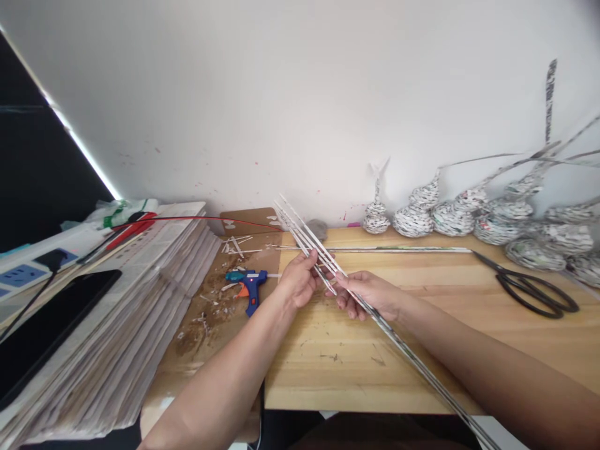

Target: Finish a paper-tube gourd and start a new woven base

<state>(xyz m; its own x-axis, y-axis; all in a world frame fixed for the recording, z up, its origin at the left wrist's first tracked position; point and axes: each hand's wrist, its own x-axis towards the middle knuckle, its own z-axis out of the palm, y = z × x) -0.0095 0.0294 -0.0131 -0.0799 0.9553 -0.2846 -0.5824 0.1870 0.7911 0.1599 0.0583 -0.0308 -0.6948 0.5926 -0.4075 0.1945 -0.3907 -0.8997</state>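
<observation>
Several thin rolled-paper sticks (398,342) slant from the upper middle down to the lower right, held above the wooden board. My left hand (300,279) pinches them near their upper ends, thumb on top. Just to its right, my right hand (365,292) is closed round the same bundle, fingers curled beneath. A short stick end pokes out between the two hands. Behind them another rolled-paper stick (412,250) lies flat across the board. A blue glue gun (252,289) with an orange trigger rests left of my left hand.
Black scissors (534,290) lie at the right. Woven paper gourd shapes (415,212) line the wall, some with long sticks protruding. On the left are a tall stack of newspaper (154,312), a black phone (56,325) and a power strip (28,275). Paper scraps litter the brown cardboard (187,356).
</observation>
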